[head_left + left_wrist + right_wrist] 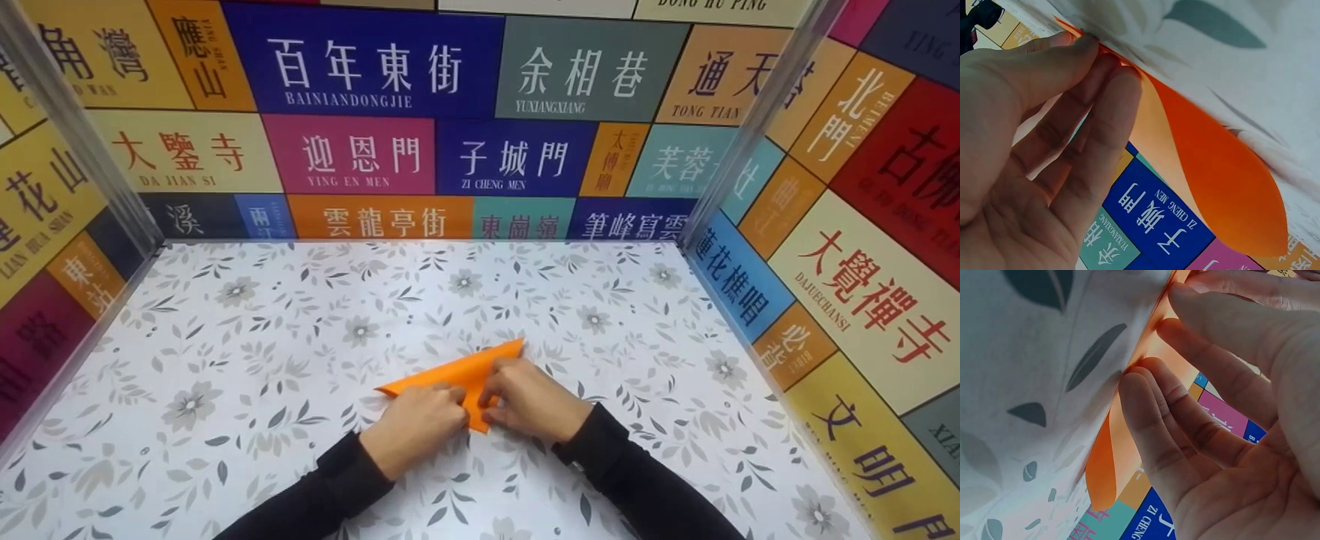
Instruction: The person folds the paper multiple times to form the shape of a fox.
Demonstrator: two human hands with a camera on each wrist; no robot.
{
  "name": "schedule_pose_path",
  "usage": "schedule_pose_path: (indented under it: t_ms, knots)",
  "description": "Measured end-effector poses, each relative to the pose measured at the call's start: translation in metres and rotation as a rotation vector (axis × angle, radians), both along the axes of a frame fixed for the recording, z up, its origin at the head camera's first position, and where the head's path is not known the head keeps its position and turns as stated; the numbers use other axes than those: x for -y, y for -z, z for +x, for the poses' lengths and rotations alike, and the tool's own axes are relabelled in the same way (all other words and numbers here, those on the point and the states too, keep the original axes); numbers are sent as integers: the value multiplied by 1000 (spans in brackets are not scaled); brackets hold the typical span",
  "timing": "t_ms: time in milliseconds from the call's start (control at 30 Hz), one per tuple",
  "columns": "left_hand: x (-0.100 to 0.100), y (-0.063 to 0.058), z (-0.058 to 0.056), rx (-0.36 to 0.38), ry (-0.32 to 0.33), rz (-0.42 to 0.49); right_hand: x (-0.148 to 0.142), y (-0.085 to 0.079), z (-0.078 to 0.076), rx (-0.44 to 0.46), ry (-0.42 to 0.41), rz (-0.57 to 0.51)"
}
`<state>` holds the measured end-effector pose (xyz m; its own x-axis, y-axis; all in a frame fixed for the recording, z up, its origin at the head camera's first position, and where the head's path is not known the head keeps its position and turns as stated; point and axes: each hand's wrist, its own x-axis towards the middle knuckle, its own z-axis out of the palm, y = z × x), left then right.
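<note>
A folded sheet of orange paper (465, 375) lies on the table, its long edge slanting up to the right and a corner pointing toward the person. My left hand (424, 420) is on its lower left part, fingers bent, with thumb and fingertips gathered at the paper in the left wrist view. On the right part, my right hand (536, 401) holds the paper near its edge with curled fingers. In the left wrist view, a loose layer of the paper (1224, 185) bows up off the table. The right wrist view shows the fingertips (1137, 385) lined along the paper's lower edge.
A white cloth with grey flowers and leaves covers the table (262, 345). Colourful panels with large Chinese characters form a back wall (360, 157) and side walls (862, 277). Clear strips run down the corners. Both forearms wear black sleeves (330, 487).
</note>
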<state>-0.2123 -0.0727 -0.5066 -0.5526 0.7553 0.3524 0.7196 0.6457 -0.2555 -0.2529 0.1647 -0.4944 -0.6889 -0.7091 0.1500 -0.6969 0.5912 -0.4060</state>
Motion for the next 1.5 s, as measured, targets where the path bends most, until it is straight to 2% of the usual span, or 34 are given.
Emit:
schedule_pose_path:
  t_ms: [667, 1067, 1367, 1500]
  knots:
    - [0, 0, -1, 36, 23, 30, -1, 0, -1, -17, -11, 6]
    - [2, 3, -6, 107, 28, 62, -2, 1, -3, 21, 12, -1]
    - [6, 1, -6, 214, 49, 181, -2, 5, -5, 71, 34, -41]
    - [6, 2, -6, 214, 36, 249, -1, 5, -5, 67, 28, -54]
